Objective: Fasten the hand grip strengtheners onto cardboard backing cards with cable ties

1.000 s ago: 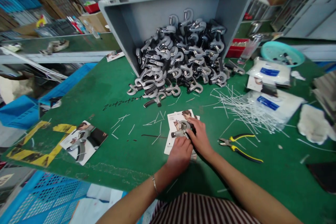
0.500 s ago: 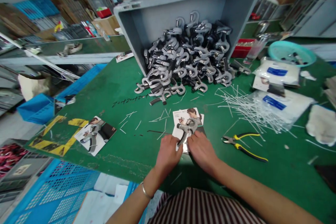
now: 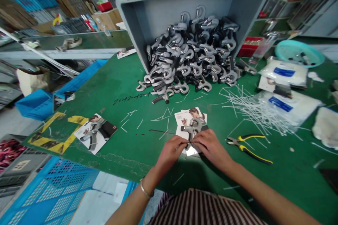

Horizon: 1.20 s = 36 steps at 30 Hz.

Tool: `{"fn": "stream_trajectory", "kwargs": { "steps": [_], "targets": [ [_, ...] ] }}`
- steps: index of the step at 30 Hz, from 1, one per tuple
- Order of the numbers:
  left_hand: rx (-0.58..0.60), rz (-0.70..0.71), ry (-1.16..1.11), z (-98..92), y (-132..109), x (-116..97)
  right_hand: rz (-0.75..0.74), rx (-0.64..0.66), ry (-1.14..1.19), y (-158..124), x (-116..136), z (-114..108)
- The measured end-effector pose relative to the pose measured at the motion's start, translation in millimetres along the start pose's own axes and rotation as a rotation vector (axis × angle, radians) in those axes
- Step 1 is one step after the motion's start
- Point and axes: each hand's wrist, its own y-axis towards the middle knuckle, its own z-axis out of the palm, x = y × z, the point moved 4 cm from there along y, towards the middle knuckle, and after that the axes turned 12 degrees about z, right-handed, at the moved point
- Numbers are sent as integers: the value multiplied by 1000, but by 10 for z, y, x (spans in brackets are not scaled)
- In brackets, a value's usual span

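Note:
A grey hand gripper [image 3: 192, 127] lies on a printed backing card [image 3: 188, 116] on the green table [image 3: 126, 88], just ahead of me. My left hand [image 3: 171, 152] and my right hand [image 3: 210, 147] meet at the gripper's lower end, fingertips pinched together there. What they pinch is too small to make out. A finished carded gripper [image 3: 94, 134] lies to the left near yellow floor-tape markings.
A tipped grey bin [image 3: 158, 10] spills a pile of hand grippers [image 3: 190, 59] at the back. White cable ties [image 3: 245, 107] are scattered right of centre, yellow-handled cutters [image 3: 249, 144] beside my right hand. Plastic bags [image 3: 285, 77], a teal bowl [image 3: 298, 51], blue crates [image 3: 52, 193] at left.
Both hands have slid back toward me from the gripper's top to its lower end, and their fingertips have come together in a pinch. The view shifted slightly.

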Motion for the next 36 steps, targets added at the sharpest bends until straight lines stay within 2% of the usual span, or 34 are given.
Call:
{"fn": "stream_trajectory", "kwargs": {
  "steps": [5,13,21,25,33,36],
  "targets": [
    [-59,7,-96,136,25,-3,92,-31,-2,-62,-112,-16],
    [-155,-85,-164,196,18,37,37,37,-177,-76,-162,-115],
    [-127,-96,-186,197,58,9,-19,60,-291,-19,-83,-109],
    [-106,-79,-146,200,62,-3,-32,52,-271,-14,-62,-106],
    [-20,52,99,145,87,-200,-27,38,-124,-20,-79,-90],
    [55,67,202,112,120,-299,-20,39,-137,-20,-64,-73]
  ]
}}
